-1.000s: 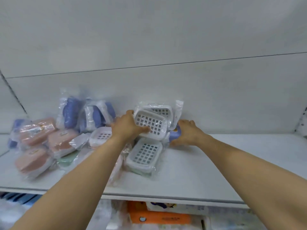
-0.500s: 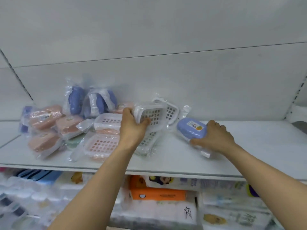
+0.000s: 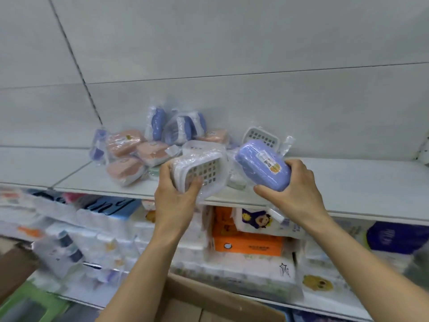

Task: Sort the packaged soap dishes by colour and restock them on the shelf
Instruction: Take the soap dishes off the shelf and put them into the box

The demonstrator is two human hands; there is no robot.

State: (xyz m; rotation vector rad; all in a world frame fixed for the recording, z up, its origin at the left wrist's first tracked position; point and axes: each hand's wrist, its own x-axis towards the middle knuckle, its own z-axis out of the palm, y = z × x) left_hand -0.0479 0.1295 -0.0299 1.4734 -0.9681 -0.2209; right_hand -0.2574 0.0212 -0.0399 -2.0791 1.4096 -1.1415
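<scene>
My left hand (image 3: 175, 199) grips a stack of white grid soap dishes (image 3: 204, 170) in clear wrap, held over the front edge of the white shelf (image 3: 352, 182). My right hand (image 3: 294, 191) holds a blue packaged soap dish (image 3: 262, 164) with a yellow label, lifted off the shelf. Behind them on the shelf lie pink packaged soap dishes (image 3: 126, 145), blue packaged ones (image 3: 178, 126) leaning on the back wall, and one more white grid dish (image 3: 261, 137).
The shelf's right half is bare white board. Below it a lower shelf holds tissue packs, an orange box (image 3: 246, 240) and a dark blue pack (image 3: 394, 235). An open cardboard box (image 3: 209, 303) sits below my arms.
Both hands pulled back from the pile toward the shelf's front edge. The right hand lifted the blue dish off the shelf; the left drew the white dishes out and up. The view dropped lower.
</scene>
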